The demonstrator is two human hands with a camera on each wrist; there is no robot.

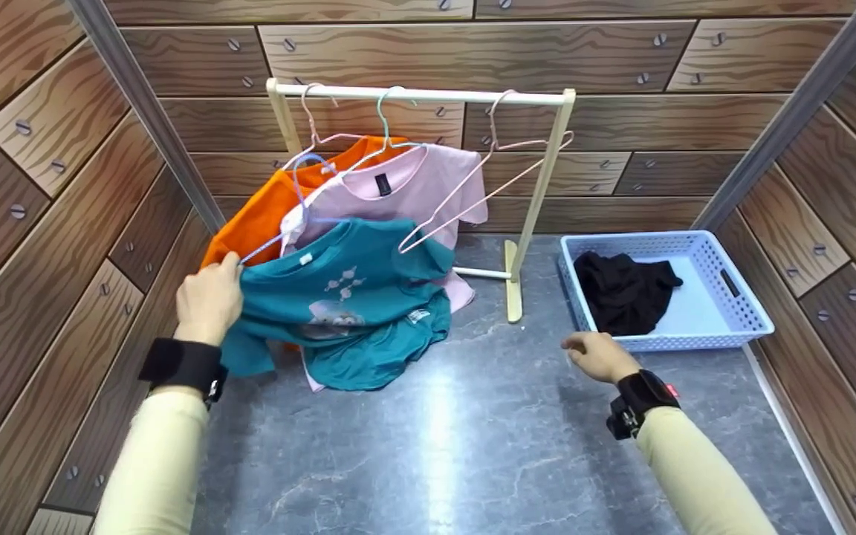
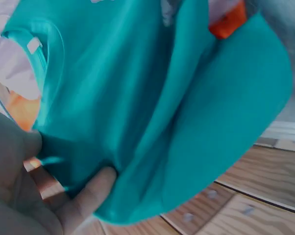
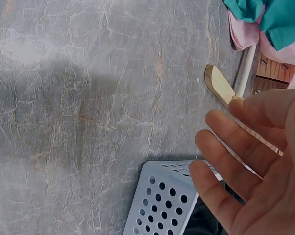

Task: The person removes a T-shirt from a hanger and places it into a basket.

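Note:
My left hand [image 1: 209, 297] grips the shoulder of a teal T-shirt [image 1: 309, 290] at one end of a blue-purple hanger [image 1: 302, 193]. The hanger's arm runs into the shirt's neck, and its hook stands below the rail, in front of a pink T-shirt [image 1: 428, 167]. In the left wrist view, thumb and fingers hold the teal fabric [image 2: 103, 112] at its edge. My right hand [image 1: 600, 357] hangs in the air by the basket's near left corner, holding nothing. Its fingers are loosely bent in the right wrist view.
A wooden clothes rack [image 1: 539, 186] bears the pink T-shirt, an orange garment [image 1: 250, 215] and a bare pink hanger [image 1: 465, 182]. To its right, a light blue basket [image 1: 725, 338] contains a black garment [image 1: 625, 293]. Wood-patterned walls [image 1: 829, 186] surround the grey floor [image 1: 398, 461].

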